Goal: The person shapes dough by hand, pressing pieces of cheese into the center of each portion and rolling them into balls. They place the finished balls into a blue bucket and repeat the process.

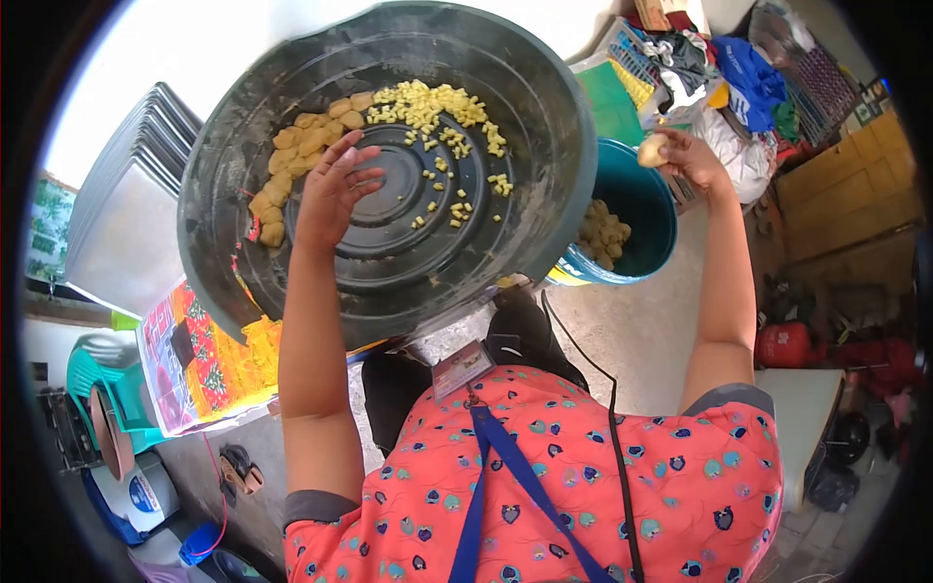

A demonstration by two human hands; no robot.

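In the head view a wide black basin [457, 277] stands in front of me. Tan dough lumps [301, 146] line its left side, and small pale yellow cubes [428, 107] are heaped at the far side, with some scattered over the floor of the basin. My left hand [335, 189] hovers over the basin near the dough lumps, fingers spread and nothing in them. Off to the right, my right hand [692, 160] pinches a pale round dough ball [652, 151]. That hand is above the right rim of a teal bucket [666, 243], where more dough balls [604, 233] lie.
Stacked metal trays [126, 194] lean left of the basin. A colourfully wrapped box [204, 360] is under its left edge, with a green plastic chair [107, 389] beyond. Bags and cloths [714, 87] are piled at upper right. Sandals [240, 471] lie on the floor.
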